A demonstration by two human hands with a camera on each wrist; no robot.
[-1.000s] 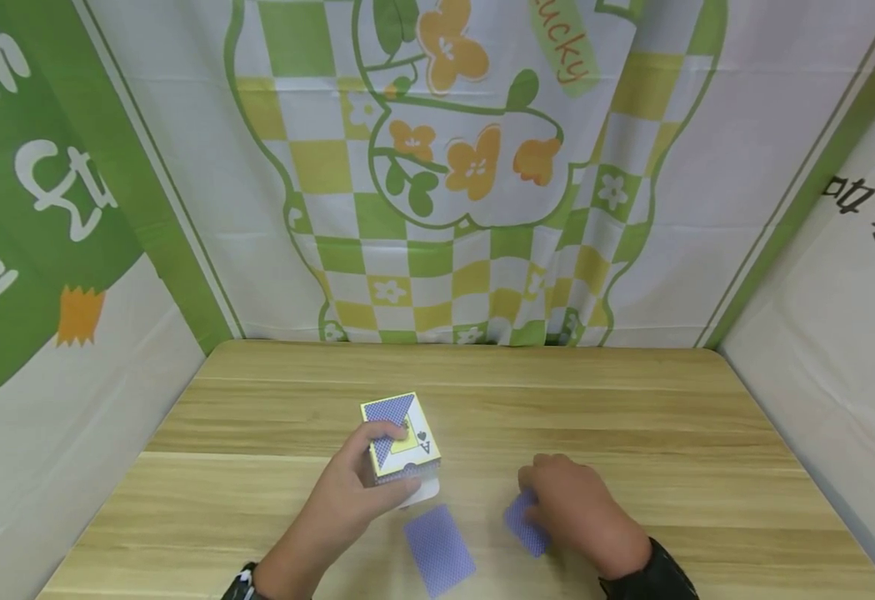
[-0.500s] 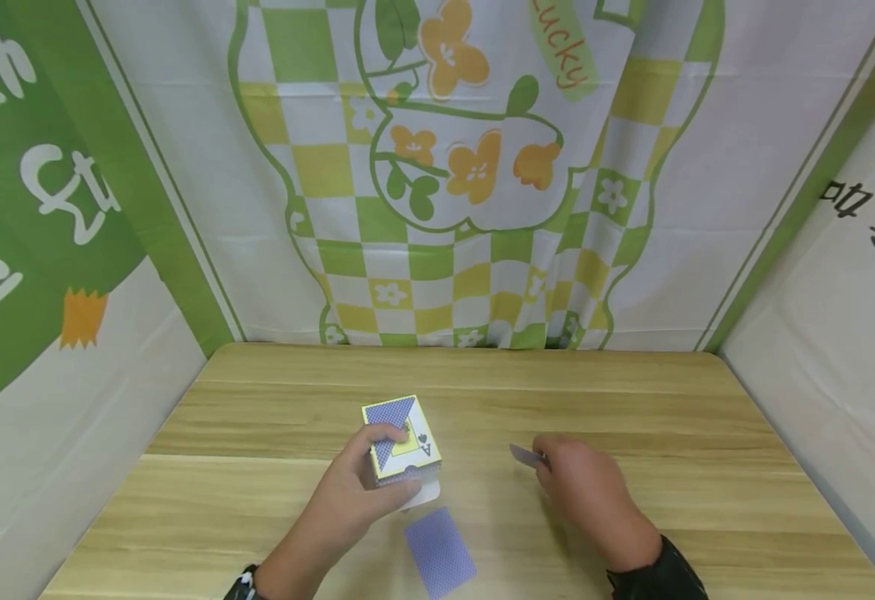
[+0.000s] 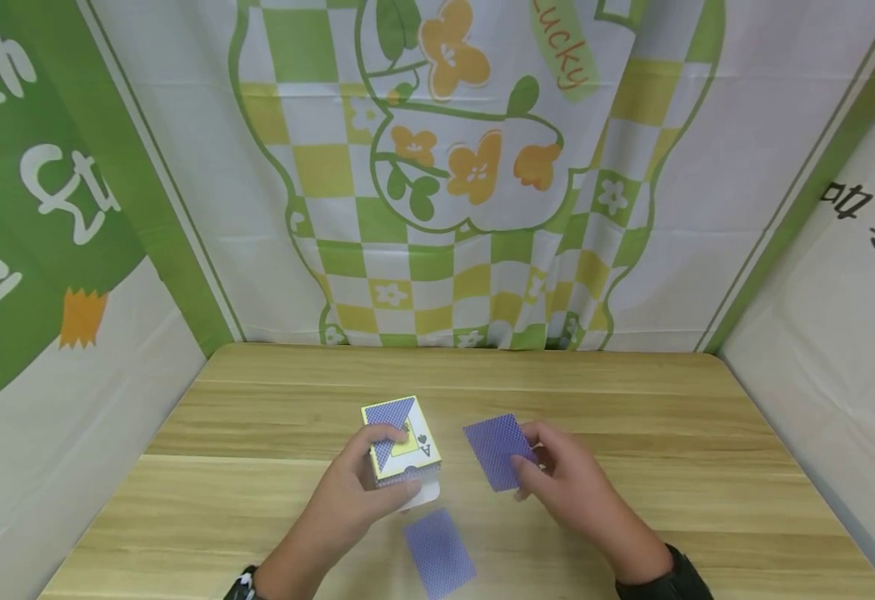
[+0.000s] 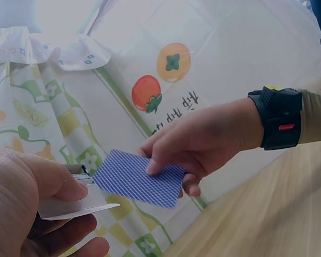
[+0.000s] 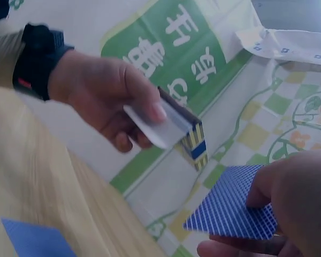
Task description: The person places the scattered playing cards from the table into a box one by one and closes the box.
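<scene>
My left hand (image 3: 362,475) grips a playing card box (image 3: 406,437) printed with an ace of spades. Its white flap (image 4: 80,209) hangs out at the near end, and card edges show in the opening in the left wrist view. To the right, my right hand (image 3: 568,475) pinches a blue-backed playing card (image 3: 496,452) between thumb and fingers, patterned back up. The held card is raised close beside the box's open end. Another blue-backed playing card (image 3: 440,553) lies on the table below the box, apart from both hands.
The wooden table (image 3: 257,400) spans the lower view. A printed curtain (image 3: 475,275) hangs along its back edge, with printed cloth walls (image 3: 827,333) at both sides. Each wrist carries a dark strap (image 4: 278,118).
My right hand has picked the right-hand card up off the table, turned it and brought it leftward beside the box. My left hand and the box have barely moved.
</scene>
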